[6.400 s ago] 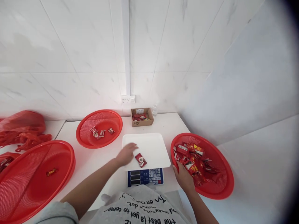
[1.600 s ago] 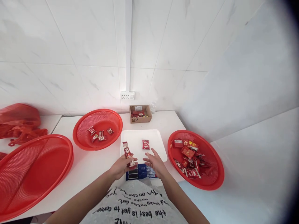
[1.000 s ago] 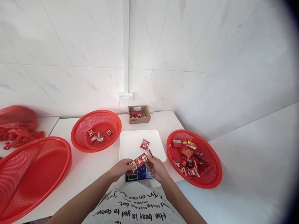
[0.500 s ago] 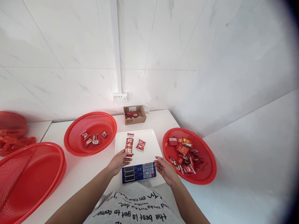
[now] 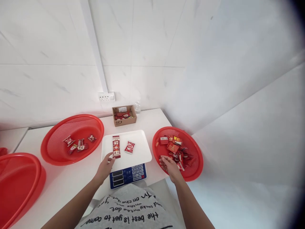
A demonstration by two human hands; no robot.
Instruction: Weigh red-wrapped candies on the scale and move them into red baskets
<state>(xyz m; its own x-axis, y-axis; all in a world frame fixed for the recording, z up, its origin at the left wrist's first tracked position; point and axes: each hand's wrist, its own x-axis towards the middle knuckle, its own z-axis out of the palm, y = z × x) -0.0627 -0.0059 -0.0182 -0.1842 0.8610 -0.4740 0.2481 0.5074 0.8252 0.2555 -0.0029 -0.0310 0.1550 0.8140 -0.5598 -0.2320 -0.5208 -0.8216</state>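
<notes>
With the left hand's grip now released, the long packet lies on the scale tray beside the small packet, bringing the load to two, while the right hand has shifted over the right basket, its grip indeterminable.

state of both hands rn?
Left hand: loosely open, fingertips by the long red packet; contact unclear.
Right hand: fingers half curled at the right-hand red basket; can't tell if holding anything.
</notes>
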